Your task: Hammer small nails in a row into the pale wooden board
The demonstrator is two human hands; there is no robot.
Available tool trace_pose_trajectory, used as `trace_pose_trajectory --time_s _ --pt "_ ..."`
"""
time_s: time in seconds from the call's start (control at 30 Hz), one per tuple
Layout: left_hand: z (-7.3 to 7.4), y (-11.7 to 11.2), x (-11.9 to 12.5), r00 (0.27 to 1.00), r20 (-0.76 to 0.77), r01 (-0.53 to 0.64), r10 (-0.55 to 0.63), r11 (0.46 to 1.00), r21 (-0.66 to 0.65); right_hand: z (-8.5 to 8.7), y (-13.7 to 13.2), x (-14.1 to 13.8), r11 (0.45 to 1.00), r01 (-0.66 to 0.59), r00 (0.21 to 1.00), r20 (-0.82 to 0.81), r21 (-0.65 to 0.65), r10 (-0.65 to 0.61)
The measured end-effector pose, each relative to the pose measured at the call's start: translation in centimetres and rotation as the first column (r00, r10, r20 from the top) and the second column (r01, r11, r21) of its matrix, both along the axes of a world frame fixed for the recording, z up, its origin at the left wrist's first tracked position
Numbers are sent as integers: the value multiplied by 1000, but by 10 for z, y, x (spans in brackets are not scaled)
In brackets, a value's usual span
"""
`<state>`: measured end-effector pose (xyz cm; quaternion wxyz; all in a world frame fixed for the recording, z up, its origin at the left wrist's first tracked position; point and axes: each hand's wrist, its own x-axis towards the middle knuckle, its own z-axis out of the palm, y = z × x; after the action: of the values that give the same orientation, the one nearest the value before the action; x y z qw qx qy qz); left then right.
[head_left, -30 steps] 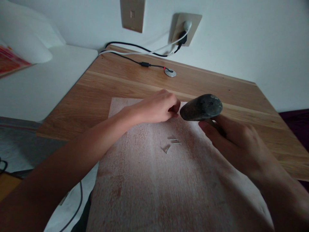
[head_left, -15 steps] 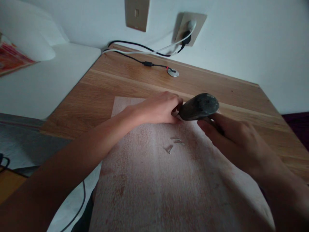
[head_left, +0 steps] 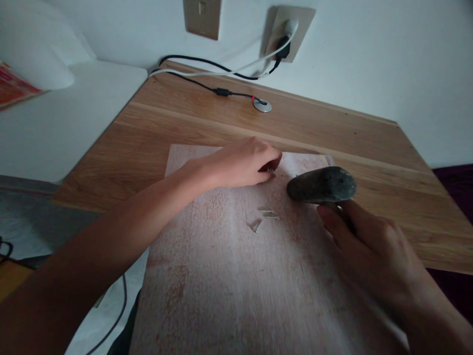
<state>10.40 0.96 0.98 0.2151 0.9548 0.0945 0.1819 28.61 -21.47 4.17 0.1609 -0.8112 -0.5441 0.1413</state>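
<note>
My left hand (head_left: 242, 162) rests on a pale reddish board (head_left: 221, 276), its fingers pinched round a small nail (head_left: 271, 170) held upright on the board. My right hand (head_left: 365, 241) grips the handle of a hammer whose dark worn head (head_left: 321, 185) hangs just right of the nail, a short gap away. A few loose nails (head_left: 264, 217) lie on the board just below my left hand.
The board lies on a wooden desk (head_left: 166, 118) against a white wall. Black and white cables (head_left: 221, 81) run from a wall socket (head_left: 286, 32) to a metal grommet (head_left: 261, 104) at the desk's back. A white surface (head_left: 55, 123) is at the left.
The hammer head was against the nail by my left fingers half a second ago; it has pulled back to the right and lower. My left hand has stayed pinched in place.
</note>
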Motion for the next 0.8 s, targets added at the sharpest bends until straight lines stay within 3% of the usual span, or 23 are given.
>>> trace_pose_trajectory --time_s 0.8 --pt "-2 3 0 998 60 6 -4 1000 -31 -4 6 1 989 -89 995 54 116 84"
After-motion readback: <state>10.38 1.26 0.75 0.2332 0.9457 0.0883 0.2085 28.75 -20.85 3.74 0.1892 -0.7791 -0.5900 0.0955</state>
